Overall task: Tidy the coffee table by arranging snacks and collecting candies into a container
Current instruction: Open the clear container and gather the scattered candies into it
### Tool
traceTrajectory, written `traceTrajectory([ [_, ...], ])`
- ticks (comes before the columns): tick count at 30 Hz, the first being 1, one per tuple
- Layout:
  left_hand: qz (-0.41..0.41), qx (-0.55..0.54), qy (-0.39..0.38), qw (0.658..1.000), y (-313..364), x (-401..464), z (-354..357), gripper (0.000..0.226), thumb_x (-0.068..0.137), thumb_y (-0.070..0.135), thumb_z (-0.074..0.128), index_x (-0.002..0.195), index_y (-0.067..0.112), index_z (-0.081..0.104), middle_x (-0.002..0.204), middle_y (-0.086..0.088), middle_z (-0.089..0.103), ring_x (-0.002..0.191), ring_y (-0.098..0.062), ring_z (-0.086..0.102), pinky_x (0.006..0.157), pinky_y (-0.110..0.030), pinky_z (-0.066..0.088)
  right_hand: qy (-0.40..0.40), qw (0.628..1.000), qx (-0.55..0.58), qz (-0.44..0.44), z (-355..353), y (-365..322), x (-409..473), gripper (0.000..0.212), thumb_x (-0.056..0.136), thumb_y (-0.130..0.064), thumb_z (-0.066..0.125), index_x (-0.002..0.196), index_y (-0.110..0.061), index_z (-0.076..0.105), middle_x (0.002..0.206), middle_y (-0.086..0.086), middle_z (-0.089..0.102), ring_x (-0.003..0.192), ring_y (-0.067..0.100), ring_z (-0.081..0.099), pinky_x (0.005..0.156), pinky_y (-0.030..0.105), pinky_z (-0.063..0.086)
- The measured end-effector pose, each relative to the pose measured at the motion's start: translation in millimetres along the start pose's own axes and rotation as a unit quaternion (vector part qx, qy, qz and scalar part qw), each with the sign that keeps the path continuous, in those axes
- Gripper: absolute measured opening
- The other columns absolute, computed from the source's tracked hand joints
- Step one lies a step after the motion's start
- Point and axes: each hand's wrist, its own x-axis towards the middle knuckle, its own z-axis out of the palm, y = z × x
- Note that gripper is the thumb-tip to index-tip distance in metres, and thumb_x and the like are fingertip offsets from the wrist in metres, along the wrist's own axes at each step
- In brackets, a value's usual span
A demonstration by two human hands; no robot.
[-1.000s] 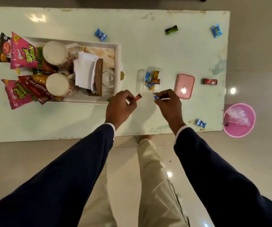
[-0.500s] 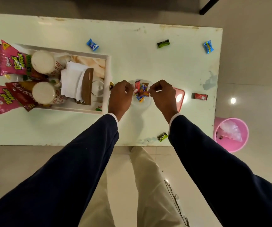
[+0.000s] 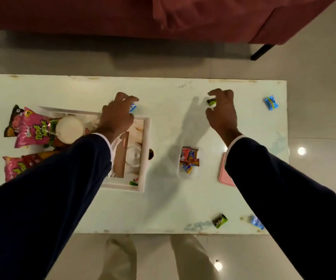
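Observation:
My left hand [image 3: 117, 116] reaches over the far edge of the white tray [image 3: 145, 154], its fingers curled round a blue candy [image 3: 132, 107] on the table. My right hand [image 3: 222, 114] is at the far middle of the table, pinching a green candy [image 3: 212, 101]. A small clear container [image 3: 189, 174] holding several wrapped candies stands between my arms. Its pink lid [image 3: 224, 174] lies to the right, partly under my right sleeve. Loose candies remain: a blue one [image 3: 271, 102] far right, a green one [image 3: 220, 220] and a blue one [image 3: 255, 222] near the front edge.
The tray holds pink snack packets [image 3: 34, 130], a white-lidded jar [image 3: 69, 129], tissues and a teapot. A small green candy [image 3: 133, 183] lies in the tray's near corner. A red sofa [image 3: 183, 17] stands beyond the pale coffee table [image 3: 173, 209].
Both hands have left the container and reached to the table's far side. The left now holds the blue candy, the right the green one. The camera has tilted up.

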Motion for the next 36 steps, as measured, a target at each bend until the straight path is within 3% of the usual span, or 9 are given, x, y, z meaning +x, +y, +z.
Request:
traceTrajectory([
  [5,0.063,0.021,-0.034,0.997,-17,13,14,0.066,0.081,-0.011,0.058,0.141,0.016,0.056,0.141,-0.013,0.047,0.118,-0.039,0.052,0.102,-0.048,0.047,-0.026,0.992,-0.119,0.006,3,18,25,0.052,0.091,0.001,0.058,0.139,-0.018,0.056,0.146,0.009,0.042,0.126,0.036,0.047,0.096,0.045,0.053],
  [9,0.085,-0.016,-0.01,0.996,-23,14,23,0.04,0.086,-0.001,0.066,0.125,0.008,0.064,0.125,-0.013,0.051,0.111,-0.032,0.057,0.096,-0.039,0.05,-0.009,0.995,-0.095,-0.014,12,32,15,0.025,0.093,-0.001,0.056,0.115,-0.01,0.064,0.122,0.015,0.052,0.101,0.036,0.06,0.079,0.04,0.056],
  [13,0.086,-0.029,-0.004,0.996,-24,14,24,0.018,0.09,0.011,0.073,0.107,0.008,0.068,0.114,-0.009,0.052,0.098,-0.027,0.06,0.085,-0.033,0.048,-0.025,0.998,-0.059,0.007,19,43,-2,0.014,0.094,-0.011,0.06,0.106,-0.01,0.065,0.111,0.012,0.055,0.087,0.03,0.061,0.069,0.029,0.044],
  [18,0.031,-0.119,0.003,0.992,-24,22,17,0.032,0.077,0.02,0.088,0.101,0.014,0.069,0.112,-0.006,0.055,0.089,-0.02,0.062,0.079,-0.016,0.045,-0.028,0.997,0.044,0.049,18,42,-23,0.012,0.095,-0.018,0.063,0.104,-0.011,0.067,0.109,0.009,0.065,0.094,0.024,0.064,0.069,0.018,0.044],
  [20,0.019,-0.173,0.037,0.984,-20,20,14,0.035,0.075,0.023,0.09,0.102,0.014,0.069,0.111,-0.005,0.06,0.084,-0.015,0.063,0.071,-0.006,0.044,-0.018,0.987,0.134,0.085,15,36,-38,0.007,0.095,-0.023,0.065,0.098,-0.017,0.066,0.103,0.003,0.069,0.09,0.022,0.067,0.071,0.025,0.054],
  [22,0.009,-0.235,0.087,0.968,-9,12,10,0.032,0.077,0.021,0.087,0.101,0.013,0.067,0.107,0.0,0.064,0.08,-0.007,0.065,0.069,-0.008,0.048,-0.014,0.975,0.193,0.108,10,31,-59,0.005,0.094,-0.027,0.066,0.093,-0.022,0.065,0.094,-0.005,0.071,0.08,0.014,0.07,0.069,0.032,0.058],
  [25,0.011,-0.308,0.129,0.943,19,-13,8,0.016,0.083,0.011,0.078,0.094,0.012,0.066,0.093,0.012,0.069,0.074,0.008,0.065,0.068,-0.011,0.051,-0.029,0.965,0.228,0.126,5,28,-97,0.008,0.094,-0.023,0.064,0.088,-0.029,0.064,0.089,-0.01,0.072,0.067,0.002,0.069,0.062,0.023,0.055],
  [31,0.011,-0.442,-0.003,0.897,87,-86,48,0.02,0.08,0.002,0.08,0.084,0.018,0.07,0.081,0.005,0.074,0.07,-0.001,0.065,0.07,-0.02,0.051,-0.034,0.954,0.231,0.189,13,36,-167,0.012,0.093,-0.015,0.066,0.089,-0.026,0.065,0.078,-0.006,0.074,0.058,0.0,0.068,0.06,0.026,0.055],
  [36,0.049,-0.393,-0.035,0.917,111,-125,89,0.018,0.084,0.006,0.076,0.097,0.017,0.077,0.094,0.006,0.076,0.074,0.006,0.064,0.071,-0.008,0.045,-0.048,0.952,0.241,0.183,21,34,-189,0.014,0.091,-0.018,0.072,0.104,-0.016,0.07,0.076,0.001,0.076,0.065,0.006,0.071,0.064,0.025,0.057],
])
